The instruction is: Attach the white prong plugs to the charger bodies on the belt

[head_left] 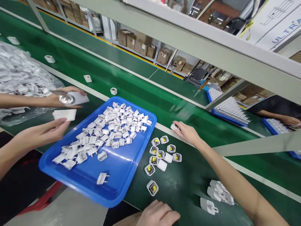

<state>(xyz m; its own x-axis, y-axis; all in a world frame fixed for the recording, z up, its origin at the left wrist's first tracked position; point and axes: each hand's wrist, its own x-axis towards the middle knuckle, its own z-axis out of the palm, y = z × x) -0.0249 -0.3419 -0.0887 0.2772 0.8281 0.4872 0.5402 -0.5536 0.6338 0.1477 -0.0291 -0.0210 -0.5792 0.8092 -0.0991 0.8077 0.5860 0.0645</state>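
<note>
My right hand (187,132) reaches across the green belt, and its fingertips pinch a small white charger shell (174,126) at the white stripe. My left hand (158,215) rests at the bottom edge with fingers curled under, so what it holds, if anything, is hidden. Between my hands lie several open charger shells (160,153) with yellow parts inside. Left of them, a blue tray (117,175) holds several white plug pieces (113,128). More white caps (217,192) lie by my right forearm.
A co-worker's two hands (47,131) come in from the left holding white parts, next to a clear bag of parts (21,75). Single shells (113,91) ride the green belt. Another person works at blue trays (225,108) at the far right. A grey shelf beam (211,47) runs overhead.
</note>
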